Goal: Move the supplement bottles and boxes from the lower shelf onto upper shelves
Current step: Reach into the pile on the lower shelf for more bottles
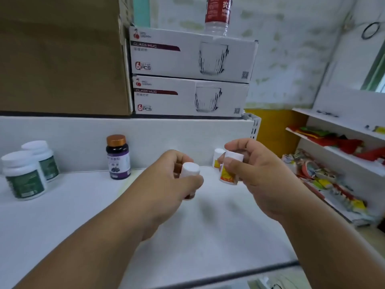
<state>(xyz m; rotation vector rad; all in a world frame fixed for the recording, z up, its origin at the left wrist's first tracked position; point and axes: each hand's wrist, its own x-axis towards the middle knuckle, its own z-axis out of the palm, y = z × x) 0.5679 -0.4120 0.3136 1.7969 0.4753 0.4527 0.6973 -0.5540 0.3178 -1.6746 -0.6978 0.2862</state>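
My left hand [173,178] grips a small white-capped bottle [190,171] just above the white shelf [83,205]. My right hand [258,176] holds a second small white bottle with a yellow and red label [228,174] by its cap end. A third small white bottle [217,158] stands against the shelf's back wall, just behind the right hand. A dark purple bottle with a copper cap [118,157] stands at the back centre-left. Two larger white bottles with green labels [26,174] stand at the far left.
Two stacked white glass-mug boxes [191,78] sit on the shelf above, beside a big brown carton [60,55]. A water bottle with a red label [217,15] stands on the top box. White shelves with colourful packets [333,163] run along the right.
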